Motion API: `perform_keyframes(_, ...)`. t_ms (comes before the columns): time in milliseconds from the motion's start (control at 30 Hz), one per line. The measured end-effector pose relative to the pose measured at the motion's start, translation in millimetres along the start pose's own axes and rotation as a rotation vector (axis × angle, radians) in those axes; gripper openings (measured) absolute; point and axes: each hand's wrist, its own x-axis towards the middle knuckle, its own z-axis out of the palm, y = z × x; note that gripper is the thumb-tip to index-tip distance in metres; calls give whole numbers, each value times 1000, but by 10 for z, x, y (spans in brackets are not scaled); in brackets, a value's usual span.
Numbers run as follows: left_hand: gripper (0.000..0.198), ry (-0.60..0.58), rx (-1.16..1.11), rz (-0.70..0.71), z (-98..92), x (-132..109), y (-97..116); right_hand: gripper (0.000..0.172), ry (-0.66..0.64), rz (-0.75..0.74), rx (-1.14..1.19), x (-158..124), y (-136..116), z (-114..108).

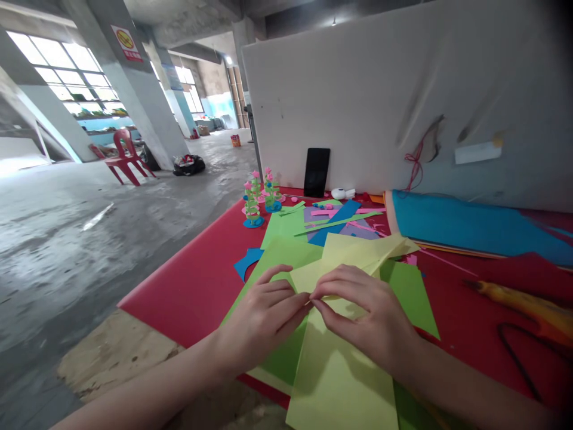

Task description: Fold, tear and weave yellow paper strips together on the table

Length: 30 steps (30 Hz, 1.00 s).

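Observation:
A pale yellow-green paper sheet lies in front of me on darker green paper sheets, over a red table cover. My left hand and my right hand meet fingertip to fingertip at a fold in the pale sheet, each pinching it. More folded pale paper lies just beyond my fingers.
Paper flower models stand at the far left of the table, near blue and purple paper scraps. A black phone leans on a white board. A blue paper roll and scissors lie right. A red chair stands on the concrete floor.

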Motion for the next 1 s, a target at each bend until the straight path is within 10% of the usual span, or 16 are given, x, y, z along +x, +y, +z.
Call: perform_keyframes(1000,16,265,105,-84,-334,93,-142,7,140,273,-371,164,1012,-641)
